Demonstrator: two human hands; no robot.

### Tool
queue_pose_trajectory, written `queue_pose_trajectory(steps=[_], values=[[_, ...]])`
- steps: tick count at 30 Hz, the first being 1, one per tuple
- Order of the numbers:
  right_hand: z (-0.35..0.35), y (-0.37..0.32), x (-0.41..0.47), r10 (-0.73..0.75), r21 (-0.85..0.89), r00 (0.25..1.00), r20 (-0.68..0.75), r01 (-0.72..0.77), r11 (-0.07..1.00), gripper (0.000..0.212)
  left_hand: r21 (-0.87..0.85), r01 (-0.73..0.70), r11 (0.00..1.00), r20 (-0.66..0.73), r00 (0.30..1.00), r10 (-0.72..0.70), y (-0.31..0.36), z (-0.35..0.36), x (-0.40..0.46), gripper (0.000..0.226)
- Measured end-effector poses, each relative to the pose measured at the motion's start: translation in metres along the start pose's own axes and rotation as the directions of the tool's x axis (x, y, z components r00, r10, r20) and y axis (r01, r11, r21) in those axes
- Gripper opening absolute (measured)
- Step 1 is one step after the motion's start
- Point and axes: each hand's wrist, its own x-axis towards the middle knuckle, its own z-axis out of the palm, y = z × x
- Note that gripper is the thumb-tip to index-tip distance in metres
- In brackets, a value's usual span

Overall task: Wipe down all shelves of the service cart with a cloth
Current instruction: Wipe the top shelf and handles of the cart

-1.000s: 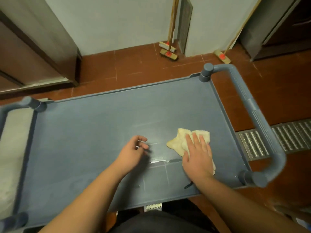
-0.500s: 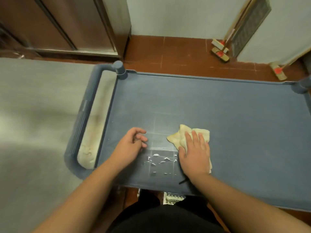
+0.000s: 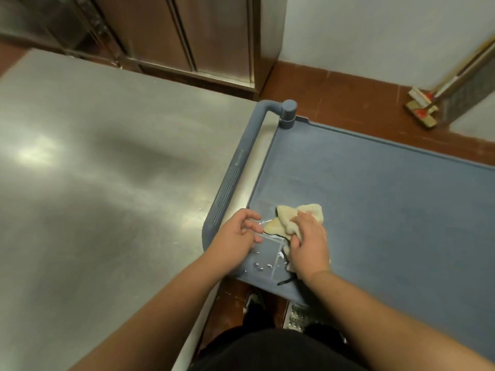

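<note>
Low in the frame's centre, the right hand (image 3: 308, 241) grips the cloth (image 3: 292, 216) just right of the wet patch (image 3: 263, 263), nearer than the relaxed left hand (image 3: 237, 235).

Steel bench (image 3: 101, 170) fills my left, dull sheen, soft glare patches from light overhead. Beyond it, brown metal cabinet doors (image 3: 187, 36) with steel trim, standing on floor. Floor (image 3: 334, 95) of red-brown tile, pale grout lines. Wall (image 3: 375, 30) ahead plain, off-white. At far right, broom (image 3: 423, 108) leaning against wall, bristle head on tile, red on its head. Below me, perforated metal floor grate (image 3: 294, 317), partly hidden.
</note>
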Motion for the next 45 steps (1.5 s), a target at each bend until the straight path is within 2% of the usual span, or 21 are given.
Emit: queue_pose_trajectory(steps=[2, 5, 8, 11, 13, 16, 18, 20, 23, 25, 30, 32, 33, 35, 37, 39, 41, 43, 45], values=[[-0.012, -0.002, -0.003, 0.076, 0.161, 0.997, 0.025, -0.079, 0.984, 0.046, 0.04, -0.002, 0.999, 0.03, 1.0, 0.0, 0.001, 0.006, 0.005, 0.037], [-0.034, -0.003, -0.009, 0.205, 0.301, 0.976, 0.074, -0.218, 0.928, 0.057, 0.159, -0.031, 0.987, 0.053, 0.998, 0.023, 0.004, 0.023, 0.019, 0.036], [-0.074, 0.0, -0.022, 0.236, 0.465, 0.972, -0.007, -0.206, 0.861, 0.056, 0.324, -0.112, 0.939, 0.068, 0.993, 0.095, 0.016, 0.057, 0.024, 0.042], [-0.132, 0.01, -0.036, 0.243, 0.613, 0.964, -0.108, -0.128, 0.779, 0.054, 0.467, -0.218, 0.857, 0.18, 0.972, 0.15, 0.036, 0.103, 0.017, 0.068], [-0.172, 0.026, -0.047, 0.223, 0.672, 0.96, -0.17, -0.053, 0.739, 0.047, 0.398, -0.261, 0.88, 0.287, 0.946, 0.151, 0.049, 0.142, 0.01, 0.073], [-0.231, 0.063, -0.063, 0.198, 0.725, 0.952, -0.233, 0.035, 0.688, 0.043, 0.126, -0.183, 0.975, 0.44, 0.891, 0.11, 0.068, 0.211, 0.0, 0.055], [-0.269, 0.091, -0.075, 0.217, 0.766, 0.947, -0.237, 0.045, 0.642, 0.039, -0.005, -0.164, 0.986, 0.461, 0.875, 0.148, 0.08, 0.261, -0.01, 0.042], [-0.306, 0.119, -0.086, 0.241, 0.791, 0.939, -0.245, 0.05, 0.609, 0.039, -0.055, -0.201, 0.978, 0.436, 0.877, 0.204, 0.091, 0.311, -0.022, 0.031], [-0.352, 0.166, -0.101, 0.3, 0.82, 0.921, -0.249, 0.035, 0.571, 0.036, 0.041, -0.305, 0.951, 0.421, 0.869, 0.261, 0.104, 0.377, -0.036, 0.016], [-0.372, 0.19, -0.109, 0.372, 0.859, 0.898, -0.235, 0.012, 0.513, 0.031, 0.134, -0.34, 0.931, 0.411, 0.874, 0.26, 0.109, 0.407, -0.044, 0.015], [-0.397, 0.212, -0.119, 0.509, 0.975, 0.854, -0.104, -0.013, 0.222, 0.027, 0.297, -0.445, 0.845, 0.416, 0.856, 0.305, 0.109, 0.453, -0.061, 0.029], [-0.398, 0.212, -0.121, 0.52, 0.965, 0.85, -0.087, -0.058, 0.256, 0.027, 0.373, -0.483, 0.792, 0.411, 0.851, 0.326, 0.11, 0.46, -0.062, 0.017], [-0.397, 0.212, -0.122, 0.52, 0.946, 0.848, -0.1, -0.08, 0.313, 0.025, 0.399, -0.49, 0.775, 0.393, 0.855, 0.339, 0.111, 0.46, -0.061, 0.007], [-0.393, 0.211, -0.124, 0.513, 0.888, 0.846, -0.147, -0.116, 0.446, 0.022, 0.4, -0.509, 0.762, 0.357, 0.852, 0.382, 0.114, 0.456, -0.059, 0.015], [-0.389, 0.204, -0.126, 0.486, 0.832, 0.847, -0.216, -0.1, 0.545, 0.022, 0.363, -0.481, 0.798, 0.364, 0.862, 0.354, 0.119, 0.448, -0.06, 0.023], [-0.382, 0.194, -0.125, 0.41, 0.789, 0.874, -0.261, -0.051, 0.612, 0.024, 0.267, -0.388, 0.882, 0.443, 0.862, 0.245, 0.122, 0.441, -0.065, 0.027], [-0.369, 0.187, -0.121, 0.322, 0.725, 0.908, -0.269, -0.03, 0.688, 0.034, 0.129, -0.23, 0.965, 0.564, 0.817, 0.119, 0.125, 0.435, -0.073, 0.03], [-0.353, 0.183, -0.118, 0.278, 0.636, 0.926, -0.256, -0.055, 0.77, 0.051, 0.069, -0.152, 0.986, 0.639, 0.765, 0.073, 0.124, 0.431, -0.077, 0.033], [-0.34, 0.181, -0.114, 0.237, 0.516, 0.933, -0.271, -0.067, 0.854, 0.056, 0.042, -0.084, 0.996, 0.675, 0.737, 0.033, 0.119, 0.427, -0.074, 0.037]])
